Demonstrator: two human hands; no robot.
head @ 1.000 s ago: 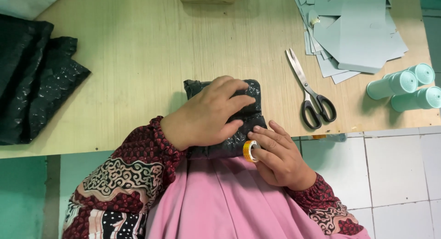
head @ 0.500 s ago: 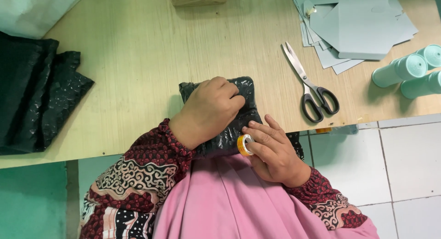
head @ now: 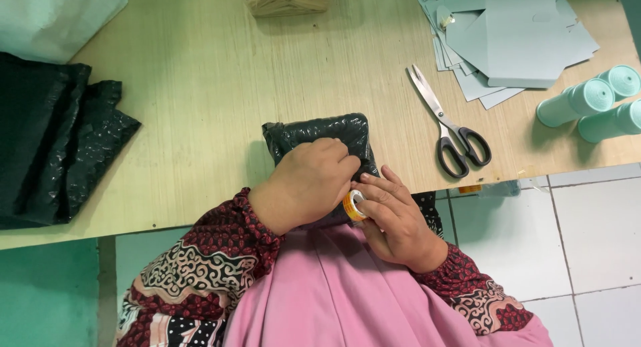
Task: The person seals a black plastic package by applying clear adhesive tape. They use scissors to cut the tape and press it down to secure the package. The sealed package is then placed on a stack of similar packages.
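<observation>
- A heap of crumpled black plastic bags (head: pixel 57 143) lay at the wooden desk (head: pixel 200 87)'s left edge.
- The left hand (head: pixel 310 180) pressed flat, fingers curled, on the black plastic-wrapped rectangular parcel (head: pixel 320 135) at the near edge, its long axis running left-right.
- The right hand (head: pixel 394 217), touching the parcel's near-right corner, pinched a small orange-cored tape roll (head: pixel 354 204).
- Black-handled steel scissors (head: pixel 449 123) lay further right.

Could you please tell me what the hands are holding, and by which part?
Right hand grips a small orange tape roll by its rim; left hand presses the black plastic parcel's near end.
</observation>
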